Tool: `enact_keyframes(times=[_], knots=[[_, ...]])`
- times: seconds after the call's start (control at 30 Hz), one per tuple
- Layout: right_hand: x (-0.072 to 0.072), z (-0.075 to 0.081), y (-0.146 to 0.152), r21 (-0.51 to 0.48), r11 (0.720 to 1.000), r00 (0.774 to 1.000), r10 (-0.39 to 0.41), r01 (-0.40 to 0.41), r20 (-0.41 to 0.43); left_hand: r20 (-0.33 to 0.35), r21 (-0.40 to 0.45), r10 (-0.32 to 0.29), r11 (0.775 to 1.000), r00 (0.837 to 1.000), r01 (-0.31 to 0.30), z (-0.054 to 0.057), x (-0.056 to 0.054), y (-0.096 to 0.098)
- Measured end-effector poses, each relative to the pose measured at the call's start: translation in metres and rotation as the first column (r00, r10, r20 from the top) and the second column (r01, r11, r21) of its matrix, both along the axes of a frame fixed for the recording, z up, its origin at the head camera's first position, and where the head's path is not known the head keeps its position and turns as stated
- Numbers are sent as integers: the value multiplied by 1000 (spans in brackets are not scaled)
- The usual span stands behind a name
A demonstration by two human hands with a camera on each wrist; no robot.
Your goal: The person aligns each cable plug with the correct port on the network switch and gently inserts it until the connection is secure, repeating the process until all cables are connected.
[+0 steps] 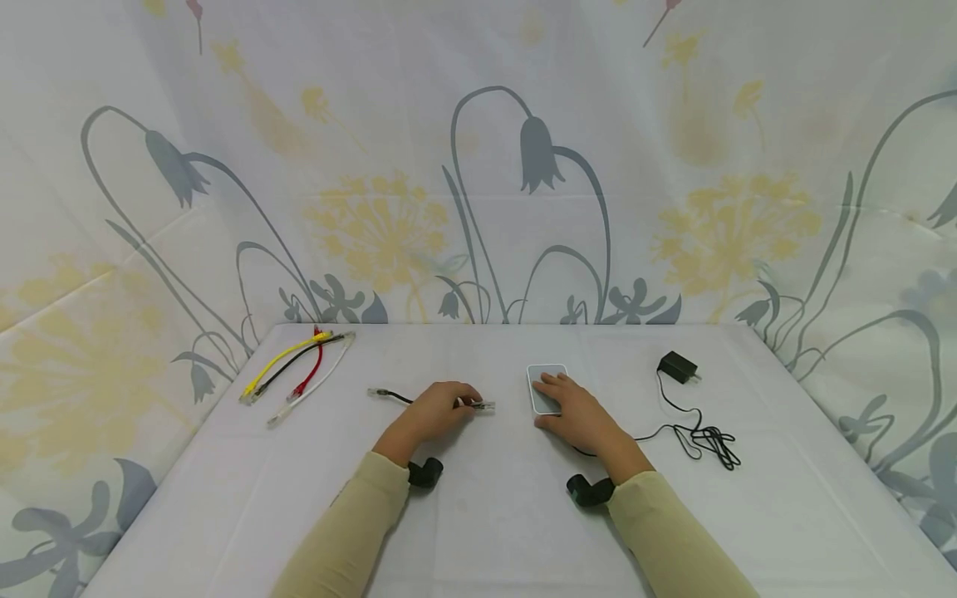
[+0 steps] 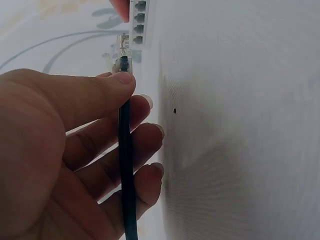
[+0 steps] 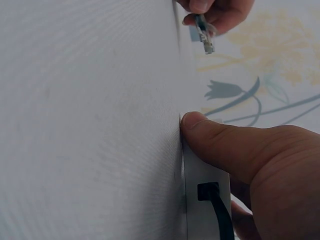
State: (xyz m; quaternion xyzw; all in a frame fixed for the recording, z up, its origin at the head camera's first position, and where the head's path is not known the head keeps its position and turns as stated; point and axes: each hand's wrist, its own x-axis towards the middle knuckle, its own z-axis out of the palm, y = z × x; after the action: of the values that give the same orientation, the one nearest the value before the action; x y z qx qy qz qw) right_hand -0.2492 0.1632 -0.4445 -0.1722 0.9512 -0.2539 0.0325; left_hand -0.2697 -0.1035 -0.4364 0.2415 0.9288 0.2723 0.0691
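My left hand (image 1: 434, 411) pinches a short black Ethernet patch cable (image 2: 127, 170) between thumb and fingers, just behind one clear plug (image 1: 487, 406). The cable's other plug (image 1: 377, 392) lies out to the left. To the right, a white network switch (image 1: 548, 370) with a grey top sits on the table. My right hand (image 1: 586, 419) holds it, fingers over the top and thumb at the near edge. A row of ports (image 2: 140, 22) shows on the switch in the left wrist view. A black power lead (image 3: 223, 220) enters its side. In the head view a gap separates plug and switch.
Yellow (image 1: 280, 359), black (image 1: 292, 363), red (image 1: 317, 365) and white (image 1: 320, 384) patch cables lie at the table's back left. A black power adapter (image 1: 678, 367) stands at the right, its thin cord (image 1: 703, 440) looped nearby. A flowered cloth (image 1: 478, 166) hangs behind the table.
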Motion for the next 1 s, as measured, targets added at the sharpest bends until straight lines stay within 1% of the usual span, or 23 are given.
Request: enact_keyframes(times=[0.1, 0.37, 0.47, 0.7, 0.87, 1.0], knots=[[0, 0, 0, -2, 1000, 1000, -1, 1, -1, 0, -3, 5, 1000, 1000, -5, 0, 1, 2], [3, 2, -2, -9, 1000, 1000, -8, 8, 11, 27, -5, 19, 1000, 999, -19, 3, 5, 6], [4, 1, -3, -7, 1000, 1000, -10, 10, 11, 28, -5, 27, 1000, 999, -26, 2, 6, 7], [4, 1, -4, 16, 1000, 1000, -18, 18, 9, 25, 7, 21, 1000, 999, -22, 0, 7, 10], [2, 1, -5, 27, 999, 1000, -19, 19, 7, 29, 0, 27, 1000, 999, -27, 0, 7, 14], [1, 0, -7, 31, 999, 1000, -19, 19, 8, 19, -11, 25, 1000, 999, -25, 0, 8, 16]])
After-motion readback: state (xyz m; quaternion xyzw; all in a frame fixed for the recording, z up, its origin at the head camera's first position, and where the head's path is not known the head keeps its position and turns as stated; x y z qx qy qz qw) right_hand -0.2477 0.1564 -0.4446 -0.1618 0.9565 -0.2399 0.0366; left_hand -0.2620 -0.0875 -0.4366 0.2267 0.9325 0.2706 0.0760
